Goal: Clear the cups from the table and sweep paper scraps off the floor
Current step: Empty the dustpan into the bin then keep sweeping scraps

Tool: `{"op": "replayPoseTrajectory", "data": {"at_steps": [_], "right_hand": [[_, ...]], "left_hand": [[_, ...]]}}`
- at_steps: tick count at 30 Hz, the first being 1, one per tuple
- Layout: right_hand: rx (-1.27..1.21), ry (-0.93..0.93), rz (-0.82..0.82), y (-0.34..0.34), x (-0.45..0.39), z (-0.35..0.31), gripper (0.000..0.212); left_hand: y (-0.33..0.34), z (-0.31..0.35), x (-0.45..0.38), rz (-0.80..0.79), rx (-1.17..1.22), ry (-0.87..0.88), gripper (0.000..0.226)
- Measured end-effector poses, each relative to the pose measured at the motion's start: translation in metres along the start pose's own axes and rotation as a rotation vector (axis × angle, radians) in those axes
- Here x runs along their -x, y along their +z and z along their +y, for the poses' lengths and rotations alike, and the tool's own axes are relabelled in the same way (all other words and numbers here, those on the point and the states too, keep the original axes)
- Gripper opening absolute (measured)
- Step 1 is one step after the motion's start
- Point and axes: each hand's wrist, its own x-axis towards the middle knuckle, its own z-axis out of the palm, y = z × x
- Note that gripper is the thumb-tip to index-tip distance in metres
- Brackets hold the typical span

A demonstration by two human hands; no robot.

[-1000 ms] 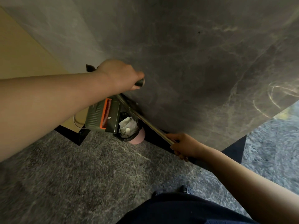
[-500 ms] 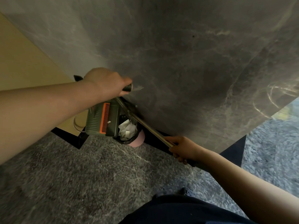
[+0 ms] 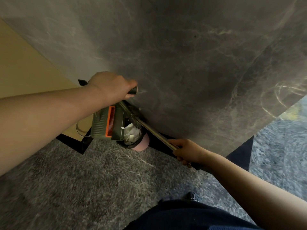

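— Green dustpan (image 3: pixel 106 125) tipped over the lined bin (image 3: pixel 132 138) at the table's near edge; our left hand (image 3: pixel 109 87) is wrapped round its black handle.

— Right hand (image 3: pixel 187 151) grips the broom pole (image 3: pixel 154 131). Paper scraps (image 3: pixel 131 132) lie in the bin; we should tilt steeply and brush out stragglers.

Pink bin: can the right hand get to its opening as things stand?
Probably not. The right hand grips the broom handle, and the tilted dustpan, held by the left hand, overhangs the pink bin.
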Motion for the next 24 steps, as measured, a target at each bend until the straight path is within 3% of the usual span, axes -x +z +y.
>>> {"op": "replayPoseTrajectory", "data": {"at_steps": [11, 15, 24], "right_hand": [[-0.042, 0.044, -0.012, 0.003, 0.001, -0.001, 0.057], [-0.058, 0.058, -0.017, 0.007, 0.006, -0.003, 0.04], [-0.026, 0.058, 0.026, 0.044, 0.018, -0.019, 0.039]], "left_hand": [[-0.003, -0.011, 0.01, 0.034, 0.026, -0.039, 0.045], [0.011, -0.025, 0.038, 0.07, 0.099, -0.144, 0.044], [0.041, -0.045, 0.131, 0.18, 0.302, -0.436, 0.04]]}}
